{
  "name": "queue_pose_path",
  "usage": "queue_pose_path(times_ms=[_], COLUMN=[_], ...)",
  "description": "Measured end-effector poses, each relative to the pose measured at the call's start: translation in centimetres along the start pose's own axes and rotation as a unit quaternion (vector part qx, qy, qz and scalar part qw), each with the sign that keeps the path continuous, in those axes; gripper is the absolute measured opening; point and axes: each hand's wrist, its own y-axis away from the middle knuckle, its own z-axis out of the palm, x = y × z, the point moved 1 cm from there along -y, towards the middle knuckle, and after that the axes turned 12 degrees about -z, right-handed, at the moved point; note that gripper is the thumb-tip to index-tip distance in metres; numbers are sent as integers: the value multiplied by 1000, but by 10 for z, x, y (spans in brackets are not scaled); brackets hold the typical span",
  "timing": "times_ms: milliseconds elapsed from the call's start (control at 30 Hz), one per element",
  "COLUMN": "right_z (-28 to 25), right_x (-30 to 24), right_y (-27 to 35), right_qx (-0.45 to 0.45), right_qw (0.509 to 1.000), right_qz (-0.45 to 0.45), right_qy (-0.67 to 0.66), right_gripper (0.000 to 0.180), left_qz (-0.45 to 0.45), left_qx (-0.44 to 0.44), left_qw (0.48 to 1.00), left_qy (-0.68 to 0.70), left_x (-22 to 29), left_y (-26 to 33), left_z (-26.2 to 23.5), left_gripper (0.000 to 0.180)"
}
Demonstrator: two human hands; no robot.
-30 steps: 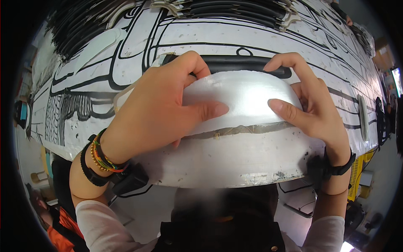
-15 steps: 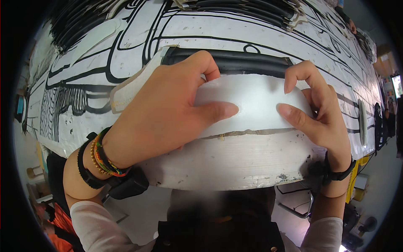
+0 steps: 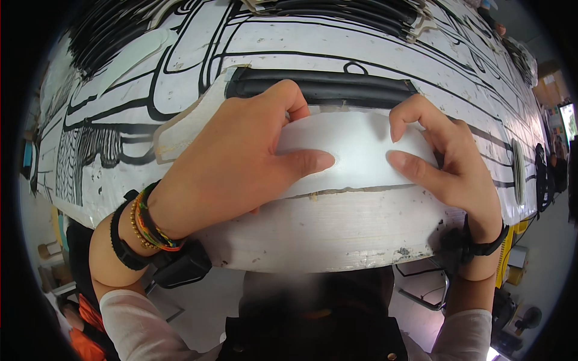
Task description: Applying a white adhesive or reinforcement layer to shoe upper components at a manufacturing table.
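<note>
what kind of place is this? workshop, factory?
Likely a factory or workshop bench. Both hands, left hand and right hand, press a white flat piece on a paint-stained worktable marked with black outlines; black strips and stacked pieces lie behind.

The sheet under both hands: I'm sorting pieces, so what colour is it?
Plain white sheet, seen in the head view.
</note>
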Motion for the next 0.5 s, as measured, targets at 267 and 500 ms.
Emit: queue_pose_path(times_ms=[267, 500], right_z=[-2, 3], right_x=[-4, 2], right_y=[-2, 0], right_qx=[-44, -38], right_qw=[999, 998], right_qz=[11, -28], right_qy=[7, 49], right_gripper=[16, 16], left_qz=[95, 60], left_qx=[59, 49], left_qw=[992, 994], left_qy=[-56, -72], left_x=[-10, -2], left_y=[-4, -2], left_z=[7, 5], left_gripper=[34, 31])
